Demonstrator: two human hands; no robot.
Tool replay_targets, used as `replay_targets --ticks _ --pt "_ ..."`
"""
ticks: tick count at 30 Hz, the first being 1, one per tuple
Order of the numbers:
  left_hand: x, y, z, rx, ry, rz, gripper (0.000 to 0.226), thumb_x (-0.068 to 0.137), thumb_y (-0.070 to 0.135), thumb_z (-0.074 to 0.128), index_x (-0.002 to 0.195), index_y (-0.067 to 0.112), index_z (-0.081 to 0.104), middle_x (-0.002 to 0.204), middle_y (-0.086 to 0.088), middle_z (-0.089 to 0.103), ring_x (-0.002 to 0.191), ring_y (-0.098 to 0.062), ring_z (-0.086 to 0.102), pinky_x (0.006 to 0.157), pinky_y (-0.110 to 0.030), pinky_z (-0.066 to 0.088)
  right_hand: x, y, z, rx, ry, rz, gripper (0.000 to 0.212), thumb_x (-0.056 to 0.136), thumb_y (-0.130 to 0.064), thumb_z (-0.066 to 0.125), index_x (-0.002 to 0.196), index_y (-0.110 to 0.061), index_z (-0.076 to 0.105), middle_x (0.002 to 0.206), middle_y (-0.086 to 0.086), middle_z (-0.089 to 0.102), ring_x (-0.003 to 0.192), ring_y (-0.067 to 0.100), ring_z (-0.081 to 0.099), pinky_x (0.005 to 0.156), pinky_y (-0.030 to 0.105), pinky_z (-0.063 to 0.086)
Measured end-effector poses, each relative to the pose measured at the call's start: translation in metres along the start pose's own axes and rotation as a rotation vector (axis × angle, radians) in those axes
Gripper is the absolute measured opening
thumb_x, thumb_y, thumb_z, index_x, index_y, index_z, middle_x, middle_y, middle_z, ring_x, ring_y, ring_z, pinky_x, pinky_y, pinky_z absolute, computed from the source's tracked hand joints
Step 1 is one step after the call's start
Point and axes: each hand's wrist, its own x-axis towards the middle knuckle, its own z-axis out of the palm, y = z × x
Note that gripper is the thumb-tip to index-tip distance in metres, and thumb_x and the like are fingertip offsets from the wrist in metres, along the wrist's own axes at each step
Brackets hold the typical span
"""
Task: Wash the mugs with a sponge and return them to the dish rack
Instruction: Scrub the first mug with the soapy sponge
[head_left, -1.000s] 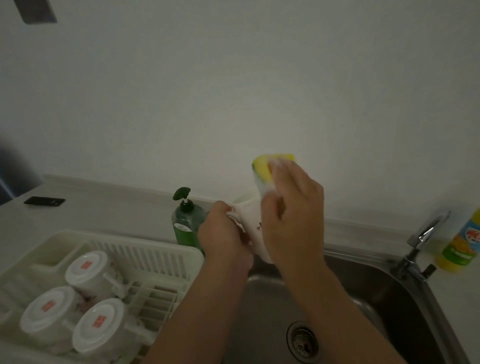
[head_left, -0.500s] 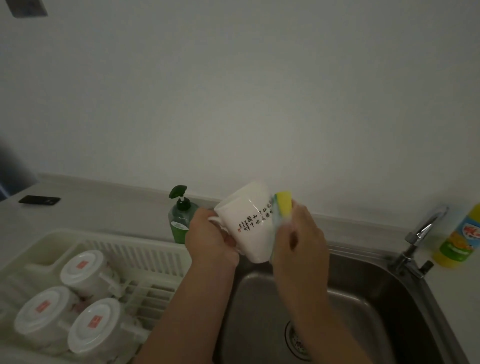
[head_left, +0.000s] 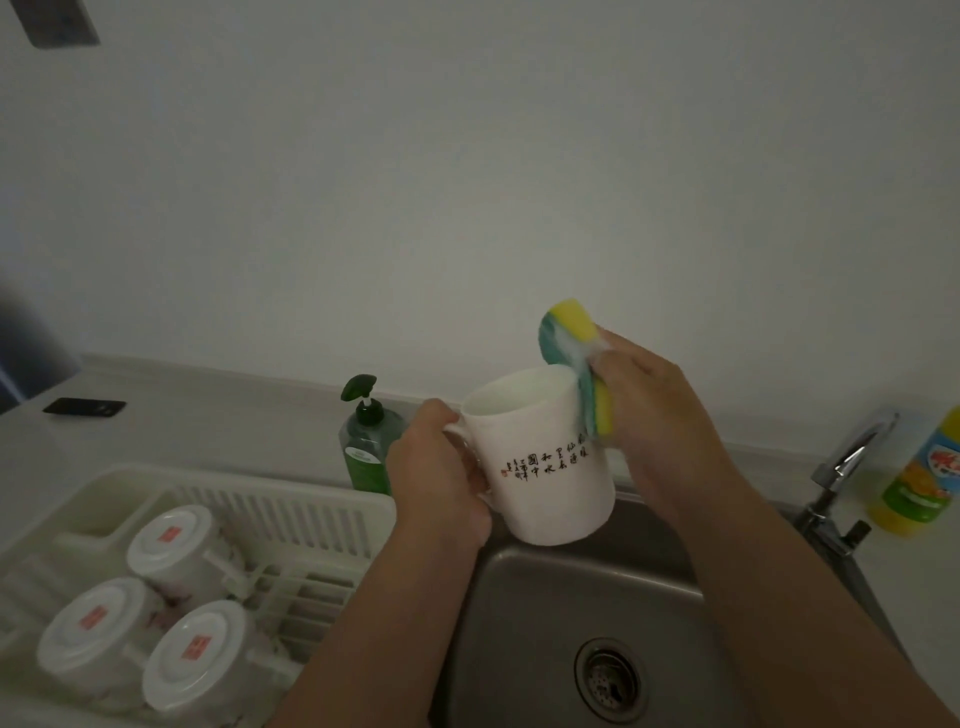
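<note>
- The left hand (head_left: 441, 483) curls its fingers round the handle side of a white ceramic mug with lines of dark calligraphy (head_left: 545, 467), holding it upright with a slight tilt above the back edge of the stainless steel sink (head_left: 545, 623).
- The right hand (head_left: 641, 395) grips a yellow sponge with a green scouring face (head_left: 571, 358), fingers wrapped over its yellow back; the green face, streaked with white foam, presses against the mug's rim and upper right wall.
- The upper end of the sponge stands above the rim.
- To the left of the sink, a cream plastic dish rack (head_left: 291, 504) holds three white mugs upside down (head_left: 171, 597), each with a small red label on its base.
- A green pump bottle of dish soap (head_left: 366, 447) stands on the counter behind the rack, just left of the left hand.
- A chrome faucet (head_left: 852, 457) rises at the sink's right corner, with a yellow and green bottle (head_left: 919, 478) beside it.
- A flat black object (head_left: 84, 406) lies far left on the counter.
</note>
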Motion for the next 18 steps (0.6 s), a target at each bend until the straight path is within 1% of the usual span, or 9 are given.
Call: replay_targets --ticks 2,4,6,9,11,13,15,17,18 --pt "0.001 0.001 -0.002 -0.003 -0.020 0.022 0.035 0.079 0.005 0.045 0.051 0.018 0.030 0.038 0.006 0.032 0.032 -0.008 0.030 0.034 -0.014 0.026 -0.007 0.004 0.003 0.051 0.022 -0.004 0.019 0.093 -0.040 0.049 0.098 -0.043 0.067 0.104 -0.024 0.067 0.097 -0.006 0.059 0.078 0.019 0.046" --pt "0.001 0.000 -0.006 -0.009 -0.024 0.030 0.035 0.079 0.004 0.044 0.052 0.018 0.027 0.039 0.006 0.031 0.034 -0.008 0.030 0.034 -0.014 0.026 -0.013 0.009 0.005 0.101 0.018 0.049 0.024 0.096 -0.031 0.044 0.092 -0.041 0.066 0.099 -0.019 0.068 0.096 0.001 0.062 0.080 0.024 0.049" --pt "0.002 0.000 -0.010 -0.026 -0.023 0.027 0.036 0.079 0.004 0.044 0.052 0.018 0.027 0.041 0.005 0.030 0.037 -0.009 0.029 0.036 -0.014 0.026 -0.016 0.013 0.006 0.121 0.017 0.141 0.029 0.098 -0.028 0.041 0.088 -0.037 0.066 0.095 -0.009 0.069 0.095 0.011 0.063 0.083 0.034 0.051" --pt "0.004 0.005 -0.011 -0.107 -0.075 0.012 0.040 0.076 0.005 0.045 0.044 0.022 0.027 0.044 0.007 0.029 0.039 -0.009 0.030 0.042 -0.017 0.029 -0.026 0.018 0.007 0.072 0.028 0.298 0.031 0.097 -0.037 0.041 0.080 -0.025 0.064 0.088 0.003 0.065 0.088 0.019 0.061 0.083 0.041 0.049" --pt "0.004 0.010 -0.009 -0.157 -0.121 0.021 0.042 0.074 0.004 0.044 0.043 0.024 0.024 0.046 0.008 0.028 0.041 -0.010 0.033 0.048 -0.021 0.033 -0.035 0.024 0.010 0.073 0.031 0.325 0.035 0.095 -0.046 0.043 0.084 -0.024 0.068 0.090 0.005 0.067 0.087 0.017 0.062 0.080 0.039 0.050" --pt "0.000 0.015 -0.007 -0.160 -0.138 0.032 0.044 0.075 0.004 0.042 0.041 0.024 0.023 0.044 0.009 0.026 0.039 -0.010 0.033 0.049 -0.021 0.033 -0.047 0.027 0.013 0.094 0.094 0.248 0.034 0.094 -0.048 0.045 0.089 -0.026 0.071 0.093 0.004 0.067 0.081 0.009 0.063 0.075 0.032 0.051" --pt "-0.002 0.018 -0.007 -0.123 -0.165 0.041 0.047 0.080 0.005 0.042 0.039 0.023 0.028 0.041 0.008 0.028 0.035 -0.009 0.035 0.044 -0.017 0.034 -0.060 0.026 0.015 0.032 0.141 0.011 0.025 0.096 -0.037 0.048 0.097 -0.024 0.069 0.092 0.002 0.065 0.072 0.000 0.059 0.067 0.020 0.047" --pt "-0.003 0.023 -0.009 -0.045 -0.195 0.087 0.048 0.082 0.003 0.042 0.039 0.022 0.034 0.039 0.008 0.030 0.031 -0.009 0.033 0.040 -0.011 0.032 -0.067 0.019 0.013 -0.016 0.081 -0.221 0.021 0.095 -0.021 0.046 0.098 -0.018 0.066 0.086 0.005 0.062 0.069 -0.003 0.051 0.060 0.012 0.039" --pt "-0.003 0.025 -0.012 -0.007 -0.212 0.125 0.047 0.080 0.004 0.045 0.038 0.021 0.032 0.038 0.007 0.029 0.031 -0.010 0.030 0.040 -0.010 0.030 -0.067 0.013 0.010 -0.024 0.033 -0.283 0.019 0.093 -0.016 0.046 0.097 -0.013 0.064 0.083 0.008 0.060 0.068 -0.002 0.049 0.059 0.013 0.038"
